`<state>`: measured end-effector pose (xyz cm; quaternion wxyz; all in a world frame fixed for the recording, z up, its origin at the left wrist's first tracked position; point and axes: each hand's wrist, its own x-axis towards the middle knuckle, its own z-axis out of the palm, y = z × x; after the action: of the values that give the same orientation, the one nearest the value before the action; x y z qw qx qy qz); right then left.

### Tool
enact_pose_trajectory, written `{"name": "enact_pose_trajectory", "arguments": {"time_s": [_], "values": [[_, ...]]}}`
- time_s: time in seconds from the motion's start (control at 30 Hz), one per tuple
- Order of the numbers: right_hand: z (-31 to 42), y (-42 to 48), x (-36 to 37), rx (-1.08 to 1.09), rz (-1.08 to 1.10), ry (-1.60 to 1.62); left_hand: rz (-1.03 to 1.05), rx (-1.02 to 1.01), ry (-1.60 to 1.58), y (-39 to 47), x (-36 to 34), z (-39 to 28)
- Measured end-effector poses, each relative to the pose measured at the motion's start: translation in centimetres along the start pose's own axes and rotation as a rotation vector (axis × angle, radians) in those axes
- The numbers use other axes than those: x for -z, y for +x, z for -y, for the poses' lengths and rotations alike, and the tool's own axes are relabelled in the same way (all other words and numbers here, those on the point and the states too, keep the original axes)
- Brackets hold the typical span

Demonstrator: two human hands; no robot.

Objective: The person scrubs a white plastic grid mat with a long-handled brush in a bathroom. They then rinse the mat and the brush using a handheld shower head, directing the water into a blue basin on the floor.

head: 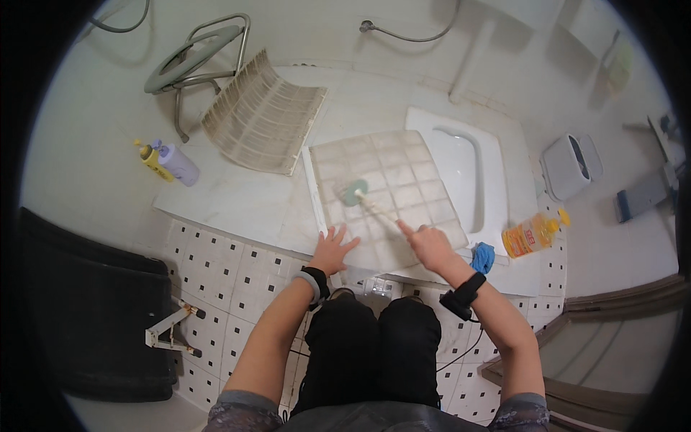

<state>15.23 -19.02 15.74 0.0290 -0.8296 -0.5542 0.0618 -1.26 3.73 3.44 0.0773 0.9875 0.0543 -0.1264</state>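
Note:
My right hand [430,245] is closed around the pale handle of a brush [356,193]. The brush's round green head rests on a framed mesh filter panel [388,178], blurred as if in motion. My left hand [332,251] lies with spread fingers on the panel's near left edge and grips nothing. The panel lies flat on a white tiled ledge, its right side beside a squat toilet basin [467,173]. A second, curved mesh filter [264,119] stands at the back left of the ledge. A crumpled blue cloth [482,257] is near my right wrist.
An orange pump bottle [532,235] is at the right edge of the ledge. Yellow [155,162] and lilac [179,164] pump bottles stand left, near a metal-framed commode chair [197,59]. A grey bin [567,164] is right; a large black item [97,308] is lower left.

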Motion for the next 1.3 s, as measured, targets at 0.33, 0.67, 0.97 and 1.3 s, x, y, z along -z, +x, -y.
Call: {"name": "enact_pose_trajectory", "arguments": {"time_s": [0.33,0.67,0.97,1.3], "values": [[0.8,-0.2,-1.1,-0.029,0.010,0.064,0.057,0.020,0.001,0.2,0.5,-0.7],[0.2,0.1,-1.6,-0.106,-0.010,0.102,0.048,0.015,-0.007,0.2,0.7,-0.9],[1.9,2.7,0.3,0.000,0.007,0.092,0.034,0.012,-0.018,0.0,0.6,-0.9],[1.3,5.9,1.1,-0.028,0.001,0.024,0.016,0.000,-0.029,-0.2,0.6,-0.9]]}}
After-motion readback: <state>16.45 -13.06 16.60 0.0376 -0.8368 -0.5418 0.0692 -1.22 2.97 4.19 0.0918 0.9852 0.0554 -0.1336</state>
